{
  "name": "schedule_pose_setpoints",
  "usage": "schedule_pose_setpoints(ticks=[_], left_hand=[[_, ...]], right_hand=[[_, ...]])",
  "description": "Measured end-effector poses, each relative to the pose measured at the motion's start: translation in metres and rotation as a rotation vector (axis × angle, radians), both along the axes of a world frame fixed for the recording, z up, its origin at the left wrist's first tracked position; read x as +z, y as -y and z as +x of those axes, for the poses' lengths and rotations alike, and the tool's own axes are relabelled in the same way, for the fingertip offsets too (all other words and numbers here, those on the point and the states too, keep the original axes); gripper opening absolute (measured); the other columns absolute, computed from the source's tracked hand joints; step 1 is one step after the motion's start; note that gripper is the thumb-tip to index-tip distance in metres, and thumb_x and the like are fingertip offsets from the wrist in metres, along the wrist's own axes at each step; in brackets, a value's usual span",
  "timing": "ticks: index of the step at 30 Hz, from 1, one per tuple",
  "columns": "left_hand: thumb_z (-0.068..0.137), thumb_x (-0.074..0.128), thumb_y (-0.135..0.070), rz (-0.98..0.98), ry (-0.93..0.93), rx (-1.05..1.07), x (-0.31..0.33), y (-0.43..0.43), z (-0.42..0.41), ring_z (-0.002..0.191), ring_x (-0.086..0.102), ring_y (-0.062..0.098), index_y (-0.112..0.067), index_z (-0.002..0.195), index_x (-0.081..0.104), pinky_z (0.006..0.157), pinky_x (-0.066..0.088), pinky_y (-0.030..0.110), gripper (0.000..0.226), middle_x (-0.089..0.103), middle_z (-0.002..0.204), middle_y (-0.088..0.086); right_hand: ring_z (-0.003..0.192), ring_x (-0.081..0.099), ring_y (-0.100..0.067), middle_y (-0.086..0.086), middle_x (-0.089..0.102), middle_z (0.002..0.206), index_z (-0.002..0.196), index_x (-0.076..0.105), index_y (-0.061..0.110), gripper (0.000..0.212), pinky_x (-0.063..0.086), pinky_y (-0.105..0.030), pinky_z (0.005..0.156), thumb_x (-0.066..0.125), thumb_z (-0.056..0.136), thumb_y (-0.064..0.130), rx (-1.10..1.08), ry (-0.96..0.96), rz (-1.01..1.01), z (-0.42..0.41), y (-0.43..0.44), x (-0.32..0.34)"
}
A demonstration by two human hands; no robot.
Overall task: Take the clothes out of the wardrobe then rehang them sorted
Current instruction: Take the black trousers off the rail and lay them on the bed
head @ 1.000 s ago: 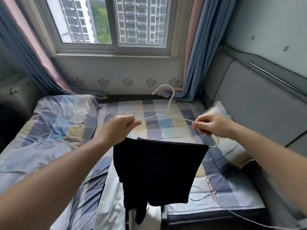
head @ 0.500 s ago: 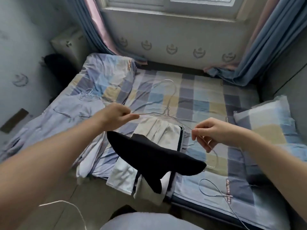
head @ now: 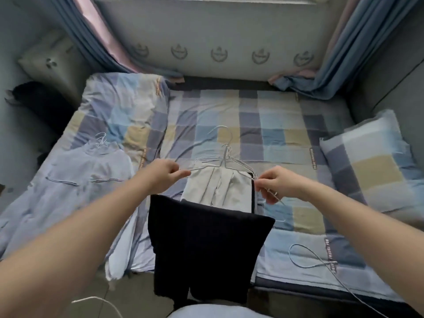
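We are pinching both shoulders of a thin silver wire hanger (head: 230, 140), left hand (head: 165, 174) and right hand (head: 277, 187) clamped on it, black knit garment (head: 206, 239) hanging above the checked bedsheet (head: 252, 115).

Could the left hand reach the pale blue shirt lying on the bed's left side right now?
Probably not yet: the left hand is pinching the wire hanger carrying the dark garment. The pale blue shirt lies uncovered beside it, though.

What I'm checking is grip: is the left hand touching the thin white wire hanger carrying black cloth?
Touching. Head view: left hand pinches an end of the thin white wire hanger.
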State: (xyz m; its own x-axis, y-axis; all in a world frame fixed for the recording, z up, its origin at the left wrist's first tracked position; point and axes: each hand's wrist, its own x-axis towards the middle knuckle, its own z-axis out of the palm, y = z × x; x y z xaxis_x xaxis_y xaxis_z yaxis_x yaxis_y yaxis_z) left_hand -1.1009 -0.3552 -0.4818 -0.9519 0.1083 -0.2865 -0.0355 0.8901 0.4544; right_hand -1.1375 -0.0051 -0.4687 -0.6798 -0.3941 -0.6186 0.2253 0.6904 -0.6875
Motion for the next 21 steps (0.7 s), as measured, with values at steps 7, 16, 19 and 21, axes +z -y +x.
schedule_pose_setpoints(ticks=[7,16,19,21], left_hand=[[0.091,0.043,-0.071,-0.118,0.030,0.002,-0.100,0.008,-0.061,0.085,0.056,0.022,-0.023,0.074,0.056,0.069,0.035,0.035,0.052,0.058,0.072,-0.006],[0.098,0.042,-0.059,-0.111,0.010,0.218,-0.180,-0.007,-0.154,0.102,0.058,0.028,-0.016,0.100,0.059,0.082,0.044,0.040,0.046,0.064,0.107,0.004],[0.098,0.047,-0.054,0.015,0.167,0.186,-0.212,-0.004,-0.163,0.136,0.041,0.029,-0.022,0.141,0.044,0.107,0.036,0.046,0.054,0.039,0.152,0.004],[0.098,0.047,-0.055,0.000,0.234,0.151,-0.222,-0.004,-0.153,0.150,0.019,0.027,-0.029,0.154,0.025,0.116,0.025,0.049,0.066,0.011,0.166,0.001]], right_hand=[[0.074,0.067,-0.024,-0.003,0.072,0.076,0.077,0.068,0.013,0.024,0.051,-0.027,0.065,0.057,0.097,0.020,-0.063,-0.100,0.202,-0.050,0.022,-0.084],[0.101,0.062,-0.034,-0.011,0.073,0.101,0.097,0.075,0.021,0.019,0.051,-0.038,0.085,0.057,0.095,0.024,-0.233,-0.314,0.505,-0.144,0.051,-0.168],[0.121,0.055,-0.030,-0.012,0.062,0.130,0.129,0.062,0.014,0.034,0.041,-0.036,0.104,0.057,0.096,0.018,-0.314,-0.278,0.436,-0.147,0.061,-0.193],[0.135,0.043,-0.028,-0.012,0.046,0.147,0.145,0.043,0.012,0.052,0.030,-0.033,0.111,0.057,0.097,0.021,-0.285,-0.230,0.404,-0.133,0.066,-0.200]])
